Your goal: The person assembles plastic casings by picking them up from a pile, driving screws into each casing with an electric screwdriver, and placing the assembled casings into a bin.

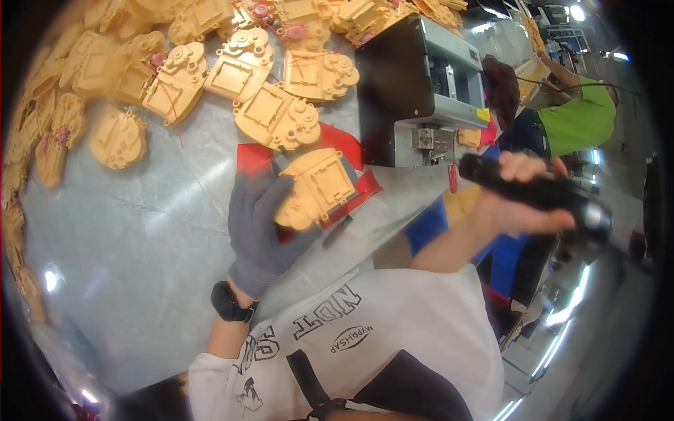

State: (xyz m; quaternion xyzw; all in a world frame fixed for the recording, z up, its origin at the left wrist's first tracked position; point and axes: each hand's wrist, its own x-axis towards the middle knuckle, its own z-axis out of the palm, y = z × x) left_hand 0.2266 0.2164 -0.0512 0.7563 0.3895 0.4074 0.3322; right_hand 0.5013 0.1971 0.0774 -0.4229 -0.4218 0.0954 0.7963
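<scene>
My left hand (256,224), in a grey glove with a black watch at the wrist, grips a yellow plastic housing (316,184) by its left side. The housing has a square recess and rounded bumps, and it is over a red sheet (368,184) on the metal table. Off to the right, my bare right hand (523,200) is closed around a black electric screwdriver (544,191), raised well apart from the housing. Motion blurs this tool, and a cord seems to trail from its far right end. Another yellow housing (277,118) lies just beyond the held one.
Many more yellow housings (175,81) cover the far and left parts of the metal table (140,231), some with red wires. A black and grey machine (421,84) stands behind the red sheet. At the far right, a person in a green shirt (576,123) works.
</scene>
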